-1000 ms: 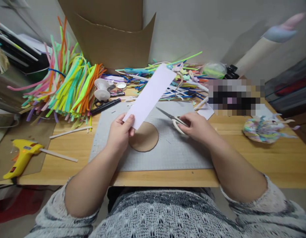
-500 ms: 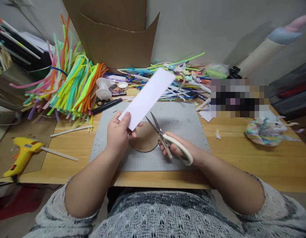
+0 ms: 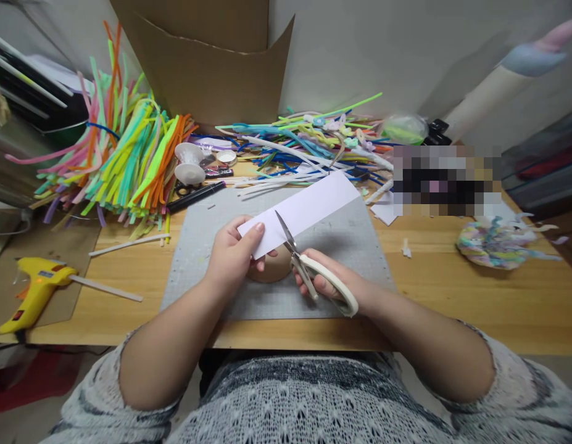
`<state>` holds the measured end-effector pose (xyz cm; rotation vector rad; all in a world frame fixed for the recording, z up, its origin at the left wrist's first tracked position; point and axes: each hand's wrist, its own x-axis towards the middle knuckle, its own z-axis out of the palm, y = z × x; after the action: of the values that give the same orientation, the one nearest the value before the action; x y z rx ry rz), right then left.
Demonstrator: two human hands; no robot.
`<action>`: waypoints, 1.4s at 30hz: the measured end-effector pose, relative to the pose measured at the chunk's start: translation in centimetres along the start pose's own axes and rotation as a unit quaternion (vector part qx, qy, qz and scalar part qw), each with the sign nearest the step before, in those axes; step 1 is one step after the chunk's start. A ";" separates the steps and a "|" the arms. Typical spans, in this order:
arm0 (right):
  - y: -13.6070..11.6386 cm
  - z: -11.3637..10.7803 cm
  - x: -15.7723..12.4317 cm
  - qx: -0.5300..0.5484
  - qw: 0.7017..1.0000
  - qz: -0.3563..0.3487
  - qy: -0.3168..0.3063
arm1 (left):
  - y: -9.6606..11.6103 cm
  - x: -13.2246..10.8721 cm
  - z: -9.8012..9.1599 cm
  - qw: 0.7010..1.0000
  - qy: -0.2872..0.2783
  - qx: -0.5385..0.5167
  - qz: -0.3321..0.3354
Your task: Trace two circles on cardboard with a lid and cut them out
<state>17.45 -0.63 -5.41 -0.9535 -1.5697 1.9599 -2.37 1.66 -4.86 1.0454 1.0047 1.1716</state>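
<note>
My left hand (image 3: 234,250) pinches the near end of a white paper strip (image 3: 308,206) between thumb and fingers. The strip slants up to the right over the grey cutting mat (image 3: 197,296). In my right hand (image 3: 332,277) is a pair of scissors (image 3: 329,277) with white handles. One blade lies across the strip's face near my left thumb; the other blade is hidden behind the paper. Beneath, a round brown cardboard piece (image 3: 269,271) rests on the mat, partly covered by the strip and my hands.
A yellow hot glue gun (image 3: 36,290) lies at the left beside a glue stick. Bundled pipe cleaners (image 3: 128,154) and a loose heap of them (image 3: 313,139) line the back. A clear spool (image 3: 189,163) stands between. On the right sits a pastel fuzzy piece (image 3: 493,243).
My left hand has tilted the paper strip down to the right and brought it to the scissors. One blade now overlaps the paper; before, the scissors stood apart from it.
</note>
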 end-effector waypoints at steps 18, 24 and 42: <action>-0.1 1.3 0.1 0.040 0.992 0.081 0.088 | 0.2 -0.2 0.2 0.999 -0.019 0.037 -0.022; 0.0 1.9 0.0 0.027 0.991 0.080 0.107 | 0.1 -0.1 0.2 0.999 -0.014 0.036 -0.028; 0.4 0.8 1.1 0.076 0.988 0.060 0.118 | -0.7 -0.5 0.9 0.991 -0.071 0.019 -0.108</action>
<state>16.19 -0.46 -6.01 -1.1916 -1.2389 1.9325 -1.37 1.06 -5.27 1.0078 1.0037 0.8922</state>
